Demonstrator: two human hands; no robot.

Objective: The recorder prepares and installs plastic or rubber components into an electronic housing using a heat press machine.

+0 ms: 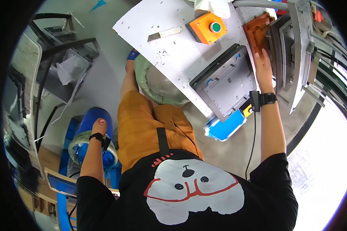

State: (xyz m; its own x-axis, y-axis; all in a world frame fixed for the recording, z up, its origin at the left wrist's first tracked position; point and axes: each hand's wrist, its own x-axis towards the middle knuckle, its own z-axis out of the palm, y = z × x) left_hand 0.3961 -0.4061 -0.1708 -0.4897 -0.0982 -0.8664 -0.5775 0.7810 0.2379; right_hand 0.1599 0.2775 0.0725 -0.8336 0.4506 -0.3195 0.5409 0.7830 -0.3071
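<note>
My right hand [263,71] reaches forward with fingers stretched out, open, at the near end of an orange-brown fixture block [255,32]. The fingertips overlap the block's edge; I cannot tell whether they press on it. Left of this hand, a flat grey panel in a dark frame [229,82] with small blue clips lies tilted on the white table [142,27]. My left hand [99,126] hangs low beside my leg, away from the table, over a blue drum [97,115]. Its fingers are curled closed, and whatever they may hold is hidden.
On the table are an orange button box [208,27] with a green button and a flat-bladed scraper [164,34]. A grey metal machine frame [297,50] stands at the right. Blue bins [225,126] sit below the table edge, and a lined bag [158,82] stands under it.
</note>
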